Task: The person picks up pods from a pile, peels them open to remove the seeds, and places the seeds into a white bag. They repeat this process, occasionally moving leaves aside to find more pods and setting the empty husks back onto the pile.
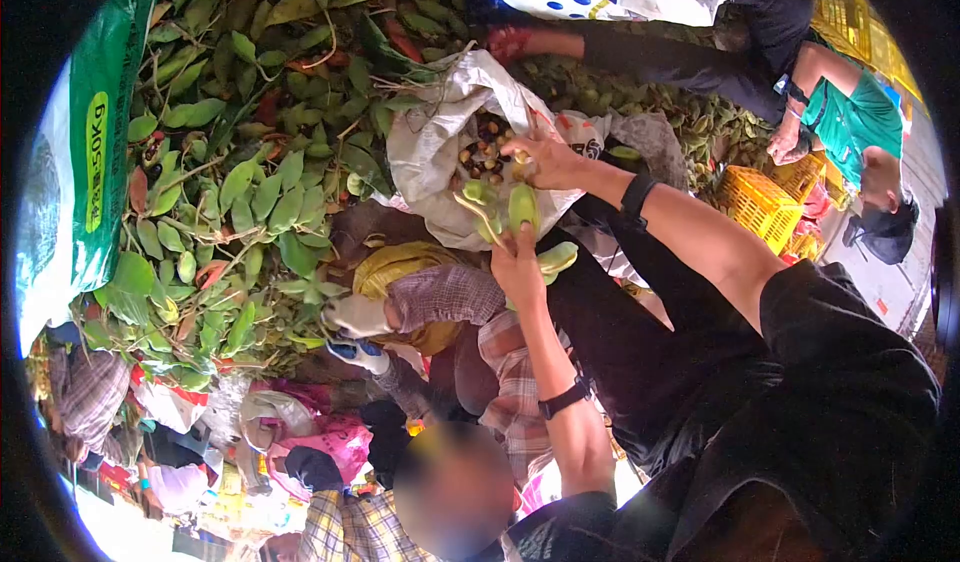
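My left hand (518, 265) is closed on a leafy twig (523, 208) with thick green leaves and a pale stalk, held at the mouth of a white woven sack (415, 167). My right hand (550, 164) reaches over the same sack, its fingers bent together near a small tan round piece. What lies between those fingers is too small to make out. Inside the sack, several round dark-brown and tan nut-like pieces (485, 147) lie near my fingertips. A further green leaf (557, 260) sticks out beside my left hand.
A large heap of green leafy cuttings (240, 192) spreads across the left. A green-and-white sack (105, 142) stands at its edge. Yellow crates (760, 207) and a person in a green shirt (850, 122) are at right. Other people sit close by, one wearing gloves (358, 315).
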`<state>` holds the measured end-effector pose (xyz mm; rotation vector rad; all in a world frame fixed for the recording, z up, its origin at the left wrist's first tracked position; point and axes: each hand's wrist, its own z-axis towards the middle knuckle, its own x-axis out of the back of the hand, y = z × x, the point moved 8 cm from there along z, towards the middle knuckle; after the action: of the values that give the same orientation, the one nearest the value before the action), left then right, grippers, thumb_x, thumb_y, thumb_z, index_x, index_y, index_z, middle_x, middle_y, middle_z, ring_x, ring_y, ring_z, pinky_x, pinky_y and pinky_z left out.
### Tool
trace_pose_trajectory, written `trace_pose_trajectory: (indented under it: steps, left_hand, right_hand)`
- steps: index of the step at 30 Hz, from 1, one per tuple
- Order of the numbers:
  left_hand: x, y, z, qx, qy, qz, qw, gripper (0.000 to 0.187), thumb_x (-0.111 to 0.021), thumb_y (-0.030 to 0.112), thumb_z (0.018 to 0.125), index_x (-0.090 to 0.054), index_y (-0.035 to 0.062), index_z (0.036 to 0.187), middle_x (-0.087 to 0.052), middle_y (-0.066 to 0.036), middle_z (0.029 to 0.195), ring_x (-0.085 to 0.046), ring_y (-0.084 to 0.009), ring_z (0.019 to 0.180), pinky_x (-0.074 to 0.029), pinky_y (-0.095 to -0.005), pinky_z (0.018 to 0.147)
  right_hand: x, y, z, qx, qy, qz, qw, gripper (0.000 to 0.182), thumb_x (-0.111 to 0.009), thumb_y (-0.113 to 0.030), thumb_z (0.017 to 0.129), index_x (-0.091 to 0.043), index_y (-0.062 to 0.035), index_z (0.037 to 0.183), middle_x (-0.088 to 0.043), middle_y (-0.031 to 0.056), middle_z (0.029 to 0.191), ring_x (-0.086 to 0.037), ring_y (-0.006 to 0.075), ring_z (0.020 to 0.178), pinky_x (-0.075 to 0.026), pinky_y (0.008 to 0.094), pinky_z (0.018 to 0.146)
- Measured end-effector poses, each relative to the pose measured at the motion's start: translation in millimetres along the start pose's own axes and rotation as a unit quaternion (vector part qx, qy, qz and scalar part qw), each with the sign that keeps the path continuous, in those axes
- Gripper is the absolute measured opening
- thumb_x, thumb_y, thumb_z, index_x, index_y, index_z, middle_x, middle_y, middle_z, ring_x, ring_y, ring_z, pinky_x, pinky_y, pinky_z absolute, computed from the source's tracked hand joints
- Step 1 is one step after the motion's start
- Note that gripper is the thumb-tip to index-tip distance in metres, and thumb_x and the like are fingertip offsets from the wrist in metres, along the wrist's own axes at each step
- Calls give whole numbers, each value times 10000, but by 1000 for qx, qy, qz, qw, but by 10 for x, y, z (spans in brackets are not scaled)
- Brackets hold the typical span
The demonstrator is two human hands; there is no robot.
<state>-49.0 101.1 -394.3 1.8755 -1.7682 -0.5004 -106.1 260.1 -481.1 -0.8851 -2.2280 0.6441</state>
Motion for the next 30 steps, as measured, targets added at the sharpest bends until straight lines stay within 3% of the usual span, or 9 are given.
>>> trace_pose_trajectory:
  steps: [2,6,9,13,15,18,20,25,30]
  left_hand:
    - [95,182,-165,59,14,67,996,372,-675,201,856,-565,-83,1069,-626,-74,863,-549,-130,750,-441,-271,665]
    - [-12,140,-309,20,-76,-8,997,373,-737,190,786,-594,-40,1043,-589,-40,779,-519,-109,692,-430,-251,626]
    - [-219,438,-486,-107,-159,323,927,433,-742,243,745,-613,34,1101,-609,-75,732,-566,-185,634,-465,-308,592]
    - [-599,771,-735,-224,-194,358,886,417,-676,349,780,-626,87,1100,-624,-172,806,-605,-353,750,-483,-437,643]
    - [-643,790,-816,-211,-198,373,882,419,-679,340,776,-622,81,1100,-621,-184,837,-596,-353,794,-477,-443,680]
    - [-635,546,-883,-241,-198,360,880,475,-665,360,813,-542,54,1155,-601,-152,889,-569,-283,814,-455,-412,715]
    - [-328,192,-833,-108,-82,-17,991,525,-631,392,861,-435,46,1204,-528,-59,882,-505,-173,751,-424,-320,678]
    - [-146,208,-698,-19,55,-141,988,321,-480,337,956,-430,71,1130,-490,-36,914,-474,-103,742,-419,-246,682]
    - [-218,47,-392,120,-23,-220,968,235,-441,264,976,-495,48,1054,-589,-52,851,-531,-113,668,-439,-237,616]
  right_hand:
    - [199,-217,-59,-53,-65,-11,996,598,-627,-86,749,-455,-200,1311,-447,174,1297,-439,315,1231,-383,428,998]
    - [607,-512,-68,52,15,-114,992,459,-643,-331,800,-564,-148,1213,-546,160,1228,-566,300,1089,-410,390,979]
    - [477,-499,-305,-217,-262,4,940,844,-324,-824,770,-664,-127,1104,-685,97,928,-655,236,813,-519,351,700]
    - [38,-567,-686,-249,-339,227,878,710,-517,-714,783,-670,-73,1048,-672,93,900,-643,179,747,-507,309,623]
    - [-60,-671,-737,-168,-359,257,882,597,-675,-531,782,-644,-35,1113,-655,61,1016,-612,160,881,-512,394,752]
    - [-8,-560,-700,-182,-264,452,833,605,-768,-345,745,-571,-12,1210,-631,33,1054,-582,135,936,-518,332,782]
    - [130,-781,-785,-202,-271,549,764,580,-733,-284,788,-524,16,1238,-631,34,1031,-570,144,972,-498,290,826]
    - [167,-656,-729,-163,-227,549,787,358,-684,-166,834,-585,-59,1161,-607,-2,929,-573,91,860,-474,259,784]
    - [229,-821,-811,-174,-205,546,794,246,-652,-147,870,-572,-54,1084,-552,-15,758,-533,66,616,-435,213,540]
